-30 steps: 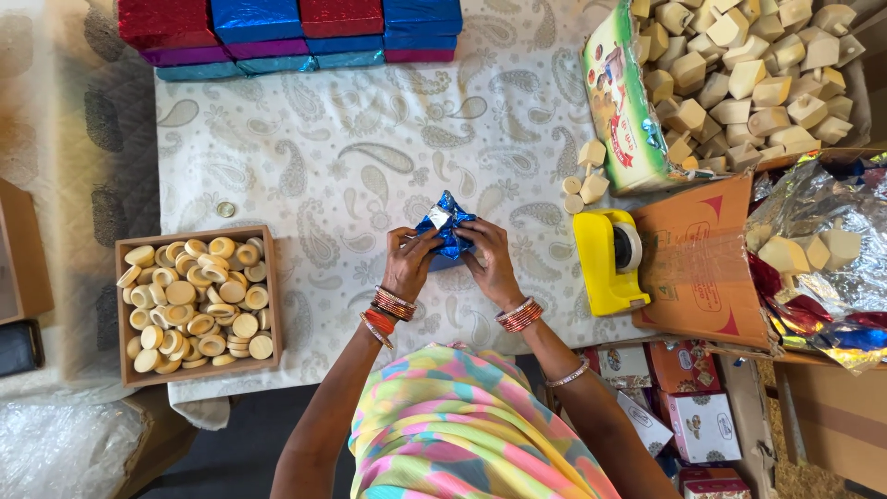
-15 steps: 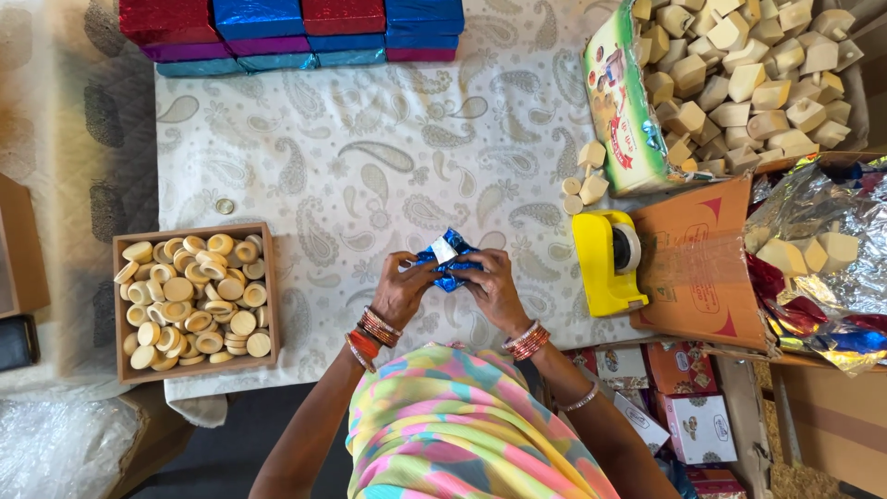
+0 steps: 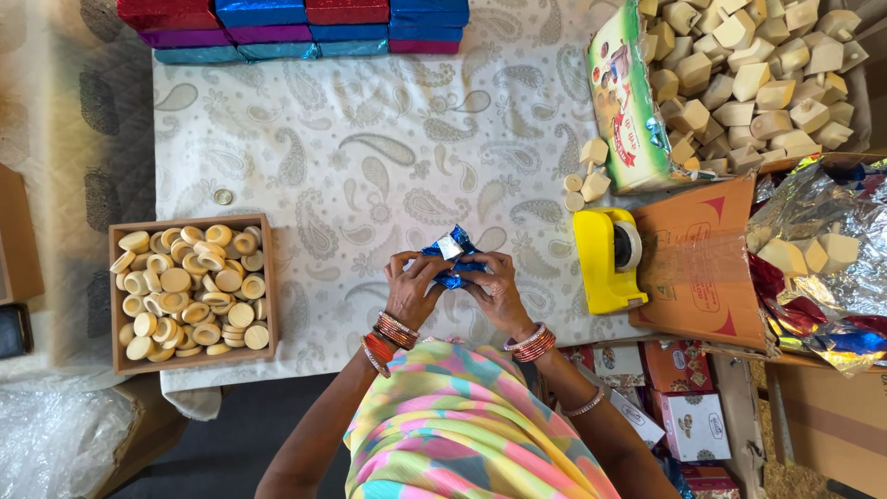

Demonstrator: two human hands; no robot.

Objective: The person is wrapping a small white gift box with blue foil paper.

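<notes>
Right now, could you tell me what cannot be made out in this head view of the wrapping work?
- What sits inside the blue foil packet: the foil and both hands, left hand and right hand, cover it.
- The stack of wrapped boxes: cut off by the top edge.
- The small round thing on the cloth: too small to identify.
- The lower layers in the wooden tray: hidden under the top discs.

Single head camera, straight above bench [image 3: 370, 139], facing down, moderately near; wearer's shoulders at bottom edge below bench.
</notes>
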